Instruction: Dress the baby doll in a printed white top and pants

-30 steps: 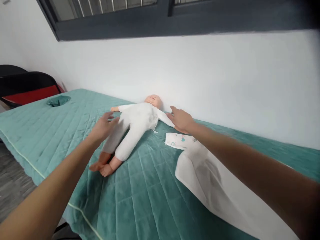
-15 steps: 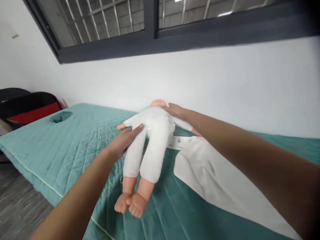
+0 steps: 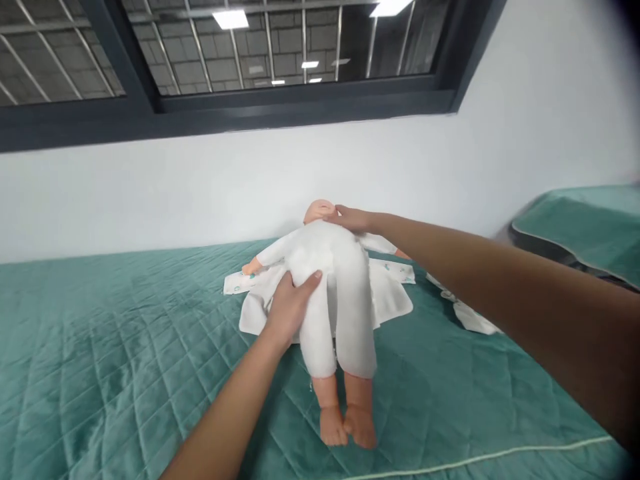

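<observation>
A baby doll (image 3: 336,280) in a white one-piece suit is held above a white printed garment (image 3: 387,293) spread on the teal quilted bed (image 3: 125,360). My left hand (image 3: 290,303) grips the doll's hip and thigh from the left, fingers wrapped on the cloth. My right hand (image 3: 353,219) cups the doll's neck and shoulders, just below its head. The doll's bare feet (image 3: 347,427) point toward me.
A white wall and a dark-framed window rise right behind the bed. A second teal-covered bed (image 3: 580,223) stands at the right. Another piece of white cloth (image 3: 473,319) shows under my right forearm. The bed's piped front edge (image 3: 500,455) runs at bottom right.
Both hands took hold of the doll, lifted it and carried it rightward over the white garment. The view swung right; the black and red chair is gone from sight.
</observation>
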Motion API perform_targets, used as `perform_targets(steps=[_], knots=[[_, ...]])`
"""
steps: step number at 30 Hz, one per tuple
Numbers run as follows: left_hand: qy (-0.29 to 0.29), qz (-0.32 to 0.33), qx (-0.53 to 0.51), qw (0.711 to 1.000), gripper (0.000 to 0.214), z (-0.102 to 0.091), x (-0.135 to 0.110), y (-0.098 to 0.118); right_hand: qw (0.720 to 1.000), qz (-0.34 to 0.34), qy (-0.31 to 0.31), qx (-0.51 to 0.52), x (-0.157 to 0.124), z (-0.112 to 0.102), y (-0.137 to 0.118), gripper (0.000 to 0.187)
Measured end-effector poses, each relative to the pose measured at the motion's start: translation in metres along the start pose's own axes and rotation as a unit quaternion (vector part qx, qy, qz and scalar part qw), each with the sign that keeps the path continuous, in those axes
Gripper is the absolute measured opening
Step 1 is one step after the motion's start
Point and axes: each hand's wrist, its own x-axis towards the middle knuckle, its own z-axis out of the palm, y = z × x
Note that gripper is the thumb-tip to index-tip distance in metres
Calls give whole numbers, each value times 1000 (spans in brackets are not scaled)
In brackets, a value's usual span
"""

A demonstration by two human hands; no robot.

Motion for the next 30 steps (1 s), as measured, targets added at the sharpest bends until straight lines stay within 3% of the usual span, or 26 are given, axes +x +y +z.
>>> perform_targets(steps=[2, 4, 9, 15, 18, 20, 22, 25, 30], knots=[[-18, -48, -26, 998, 50, 14, 0, -14, 998, 34, 45, -8, -3, 10, 16, 46], [-1, -56, -21, 998, 53, 21, 0, -29, 995, 61, 74, -6, 1, 23, 31, 55], [31, -65, 48, 996, 43, 18, -4, -58, 999, 35, 25, 9, 17, 49, 61, 60], [159, 18, 229, 960, 46, 8, 2, -68, 992, 102, 74, -24, 28, 65, 83, 67], [162, 21, 291, 943, 40, 6, 12, -71, 984, 120, 123, -51, 24, 72, 84, 63], [170, 14, 317, 933, 38, 5, 20, -74, 979, 78, 169, -83, 14, 76, 79, 54], [173, 9, 355, 919, 36, 3, 29, -78, 974, -6, 189, -125, -2, 80, 69, 48], [158, 13, 428, 890, 34, -2, 40, -82, 965, -126, 153, -174, -32, 90, 46, 49], [135, 56, 463, 874, 24, -7, 55, -87, 938, -234, 72, -247, -62, 116, 4, 50]])
